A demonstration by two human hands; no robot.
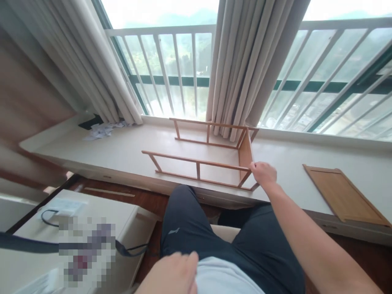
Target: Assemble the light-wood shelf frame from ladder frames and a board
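Note:
My right hand [265, 173] grips the near upper corner of a brown wooden rack frame [198, 170]. The frame rests on the white window ledge, made of two ladder-like sides joined by a solid end panel [246, 152] beside that hand. Its left end is open, and the two sides lie roughly parallel along the ledge. Low in the picture, my left hand [173, 274] is held near my stomach, its back upward. Its fingers look bent, but the tips are partly hidden and blurred, so what they hold, if anything, does not show.
A loose brown wooden panel [344, 194] lies on the ledge [281, 157] at right. Crumpled white papers [99, 131] are at the far left. Curtains [241, 61] hang by the railed window. At lower left a white cabinet [122, 212] carries a cable and a pixelated patch.

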